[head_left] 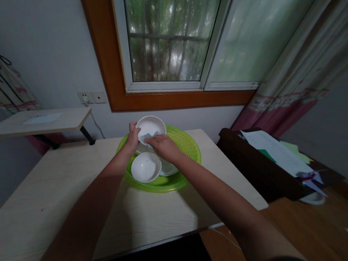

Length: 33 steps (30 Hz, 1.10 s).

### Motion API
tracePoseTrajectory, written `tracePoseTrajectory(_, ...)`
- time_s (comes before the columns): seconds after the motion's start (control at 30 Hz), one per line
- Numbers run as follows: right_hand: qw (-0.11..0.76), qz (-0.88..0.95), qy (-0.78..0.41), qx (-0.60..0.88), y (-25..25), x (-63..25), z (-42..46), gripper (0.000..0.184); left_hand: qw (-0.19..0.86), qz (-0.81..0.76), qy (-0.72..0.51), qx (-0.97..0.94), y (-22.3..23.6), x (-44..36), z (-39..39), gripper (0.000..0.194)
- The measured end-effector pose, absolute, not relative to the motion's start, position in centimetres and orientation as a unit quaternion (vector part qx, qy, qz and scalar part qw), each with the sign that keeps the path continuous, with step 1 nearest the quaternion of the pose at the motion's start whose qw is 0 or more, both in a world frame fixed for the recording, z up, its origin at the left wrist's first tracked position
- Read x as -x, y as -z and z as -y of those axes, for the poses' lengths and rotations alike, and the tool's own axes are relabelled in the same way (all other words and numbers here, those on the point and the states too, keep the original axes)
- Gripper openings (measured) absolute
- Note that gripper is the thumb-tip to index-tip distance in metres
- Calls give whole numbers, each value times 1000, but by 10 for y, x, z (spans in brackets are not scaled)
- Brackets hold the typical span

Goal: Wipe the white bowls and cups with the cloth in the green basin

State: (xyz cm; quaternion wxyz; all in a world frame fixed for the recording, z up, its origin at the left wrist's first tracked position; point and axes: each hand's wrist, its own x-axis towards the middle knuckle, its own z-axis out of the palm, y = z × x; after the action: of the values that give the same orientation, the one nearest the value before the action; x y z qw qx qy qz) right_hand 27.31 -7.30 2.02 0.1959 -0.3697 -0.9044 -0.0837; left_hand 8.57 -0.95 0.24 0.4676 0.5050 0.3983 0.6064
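Note:
My left hand grips the left rim of a white bowl, which is tilted toward me above a green plastic basket. A greyish cloth is pinched in my right hand and pressed against the bowl's near inner side. Just below, a second white bowl sits in the basket on the left. Another white dish lies beside it, partly hidden by my right hand and wrist. More white crockery shows under the held bowl, mostly covered.
The basket stands on a pale wooden table. A raised shelf with a sheet of paper is at the left back. Behind are a wall socket and a wood-framed window. A dark box-like piece with papers stands to the right.

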Motion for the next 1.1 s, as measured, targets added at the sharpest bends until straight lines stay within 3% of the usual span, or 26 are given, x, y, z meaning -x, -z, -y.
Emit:
tracePoseTrajectory(0.2,153,915,170,332,-31,-279,76,25,498,-372,-614,-486,-11,-81,12,41)
tracePoseTrajectory(0.4,167,886,218,374,-31,-278,78,28,449,-372,-607,-539,-9,-82,11,35)
tracePoseTrajectory(0.83,220,933,18,286,-12,-270,78,54,294,-388,-637,-598,0,-82,7,36)
tracePoseTrajectory(1.1,189,902,123,368,-21,-278,75,47,316,-421,-650,-548,-6,-82,9,33)
